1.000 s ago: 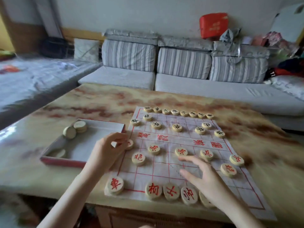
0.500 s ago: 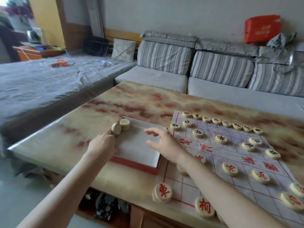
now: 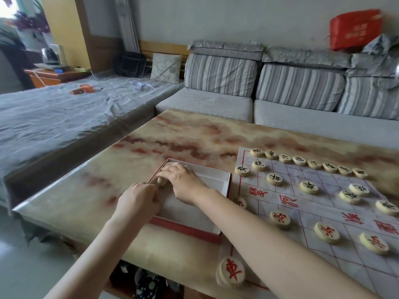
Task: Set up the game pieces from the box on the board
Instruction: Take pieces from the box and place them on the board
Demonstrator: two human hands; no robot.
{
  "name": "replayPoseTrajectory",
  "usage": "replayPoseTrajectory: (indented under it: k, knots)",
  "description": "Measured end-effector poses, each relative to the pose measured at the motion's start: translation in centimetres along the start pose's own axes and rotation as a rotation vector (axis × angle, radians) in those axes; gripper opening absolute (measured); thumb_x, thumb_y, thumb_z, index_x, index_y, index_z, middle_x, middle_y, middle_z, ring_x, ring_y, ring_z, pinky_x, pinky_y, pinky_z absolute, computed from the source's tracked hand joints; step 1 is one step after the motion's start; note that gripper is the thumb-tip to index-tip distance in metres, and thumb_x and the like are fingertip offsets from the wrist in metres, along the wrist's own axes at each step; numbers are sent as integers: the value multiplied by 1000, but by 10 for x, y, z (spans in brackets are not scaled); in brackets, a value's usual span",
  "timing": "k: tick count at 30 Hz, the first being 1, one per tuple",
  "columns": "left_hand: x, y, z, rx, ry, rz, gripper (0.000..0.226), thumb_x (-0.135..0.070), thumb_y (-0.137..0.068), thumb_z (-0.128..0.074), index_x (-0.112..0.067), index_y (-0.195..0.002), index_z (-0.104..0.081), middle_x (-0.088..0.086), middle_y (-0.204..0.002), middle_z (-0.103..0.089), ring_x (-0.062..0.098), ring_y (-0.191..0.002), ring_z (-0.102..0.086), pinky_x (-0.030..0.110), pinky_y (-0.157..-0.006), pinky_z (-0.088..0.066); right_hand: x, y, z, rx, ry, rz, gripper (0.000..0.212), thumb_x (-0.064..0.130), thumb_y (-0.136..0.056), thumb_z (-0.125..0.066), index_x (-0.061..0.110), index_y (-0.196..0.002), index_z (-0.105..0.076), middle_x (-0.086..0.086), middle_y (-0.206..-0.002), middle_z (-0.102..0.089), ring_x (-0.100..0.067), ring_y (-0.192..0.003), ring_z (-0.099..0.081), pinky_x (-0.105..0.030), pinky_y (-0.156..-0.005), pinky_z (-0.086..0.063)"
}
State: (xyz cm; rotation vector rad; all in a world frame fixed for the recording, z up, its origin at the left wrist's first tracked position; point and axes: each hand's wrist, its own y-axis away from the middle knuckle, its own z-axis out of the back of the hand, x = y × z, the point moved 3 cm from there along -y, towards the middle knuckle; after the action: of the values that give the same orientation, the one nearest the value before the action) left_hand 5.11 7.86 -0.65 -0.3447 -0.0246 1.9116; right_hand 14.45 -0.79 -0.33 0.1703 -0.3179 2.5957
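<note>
- Beside the board, on its left edge, sits the box, a shallow white tray with a red rim, resting on the marbled tabletop.
- Left hand curls over the box's left wall; whether it grips the wall or a piece, I cannot tell.
- Right hand reaches across into the box's far left corner, fingers bent down over wooden pieces there; a firm grasp cannot be made out.
- Black-lettered discs line the board's far row, with more just in front.
- Red-lettered discs stand on the board's near half.
- One red disc lies at the board's near left corner.
- A striped sofa stands beyond the board.
</note>
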Motion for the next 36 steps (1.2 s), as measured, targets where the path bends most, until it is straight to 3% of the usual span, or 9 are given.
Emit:
replayPoseTrajectory:
  k: [4,7,11,15,19,22,27,31,36]
  knots:
    - [-1,0,-2,-27,120,25,26,-21,-73,-57,-27,-96,-68,4,-97,-62,27,-100,-58,29,-82,-49,-22,35,1,29,194,33,31,6,-87,-45,14,-112,-61,-6,-122,-52,-26,-120,-36,-33,-101,-26]
    - [-7,-1,-4,15,175,20,25,-23,-70,-58,-27,-93,-69,5,-98,-61,27,-97,-60,26,-82,-48,-34,48,8,12,22,-52,26,8,-87,-47,14,-105,-65,-4,-122,-53,-24,-120,-38,-33,-103,-29]
    - [-16,0,-8,98,244,22,24,-26,-71,-63,-24,-94,-71,4,-100,-62,25,-99,-60,24,-82,-47,-32,35,10,6,-278,-178,42,10,-85,-54,16,-127,-52,-5,-135,-49,-23,-127,-41,-36,-108,-31]
    - [-16,3,-10,99,272,22,28,-26,-75,-61,-24,-102,-69,3,-105,-64,23,-103,-59,24,-82,-44,-21,22,-9,178,-221,-175,55,14,-87,-56,22,-139,-40,-1,-150,-34,-23,-136,-30,-36,-113,-26]
    - [-16,1,-9,119,301,37,28,-28,-68,-71,-18,-93,-66,4,-99,-62,24,-94,-59,22,-71,-41,-24,30,-7,95,-164,-176,38,17,-85,-57,15,-122,-52,-7,-129,-50,-26,-121,-42,-35,-100,-35]
    - [-20,-1,-9,83,323,17,32,-37,-67,-67,-21,-95,-65,0,-91,-66,21,-86,-62,21,-70,-44,-37,48,2,89,-151,-205,32,18,-82,-60,13,-113,-54,-8,-119,-53,-25,-117,-45,-32,-96,-35]
    - [-27,-5,-13,65,509,11,14,-20,-84,-60,-17,-96,-67,8,-88,-69,27,-69,-68,37,-69,-57,-53,71,18,128,-175,-276,37,12,-78,-63,13,-113,-54,-8,-120,-54,-24,-115,-47,-30,-95,-38]
    - [-28,-8,-23,49,389,1,20,-24,-82,-64,-16,-100,-69,8,-100,-65,24,-89,-63,28,-79,-49,-55,77,17,134,-174,-267,38,11,-78,-63,14,-114,-54,-7,-119,-53,-23,-116,-45,-30,-96,-37]
    - [-26,-6,-25,127,349,-24,49,-35,-66,-78,-21,-111,-64,3,-107,-64,19,-100,-59,18,-75,-35,-58,78,11,127,-214,-282,47,16,-81,-62,15,-126,-48,-6,-126,-49,-22,-123,-40,-29,-98,-33]
